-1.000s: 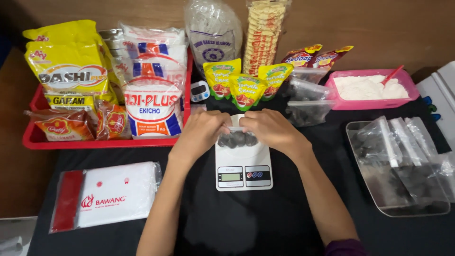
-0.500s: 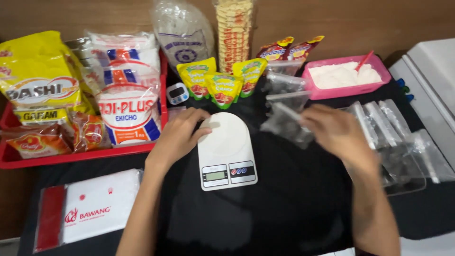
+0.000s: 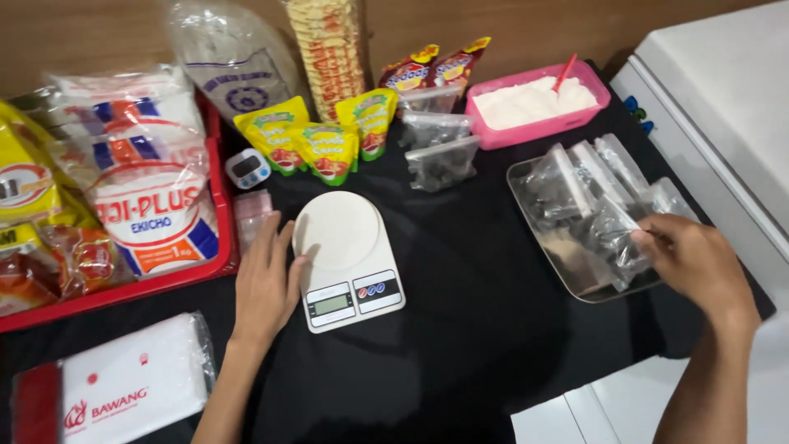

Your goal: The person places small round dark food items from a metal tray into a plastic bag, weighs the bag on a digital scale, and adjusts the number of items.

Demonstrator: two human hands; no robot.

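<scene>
Your left hand (image 3: 267,279) lies flat and open on the black-clothed counter (image 3: 460,329), fingers spread, its edge touching the left side of the small white digital kitchen scale (image 3: 348,259). It grips nothing. The scale's round platform is bare right now.

Your right hand (image 3: 694,267) is over at the clear rectangular plastic tray (image 3: 567,275) on the right, fingers pinched shut on a small clear zip bag of dark bits (image 3: 616,247) at the near-right corner of the tray. Can't tell if the bag is fully set down or just lifted off the rest.

Progress, judging by how things lie: approx. five or six filled bags already stand in rows in that tray, so a fair batch looks done. Two or three more clear bags w/ dark contents (image 3: 436,144) sit behind the scale, near the pink rectangular tub of white powder (image 3: 534,103) w/ its red scoop. Whether those are weighed or waiting, can't say. W/ the platform bare, I'd judge you're between bags.

Other stuff: a red plastic tray of seasoning packets (image 3: 218,238) to the left, three yellow-green sauce pouches (image 3: 316,140) behind the scale, a small white timer (image 3: 246,167) just beside them, and a flat white-and-red packet (image 3: 123,386) near your left forearm.
</scene>
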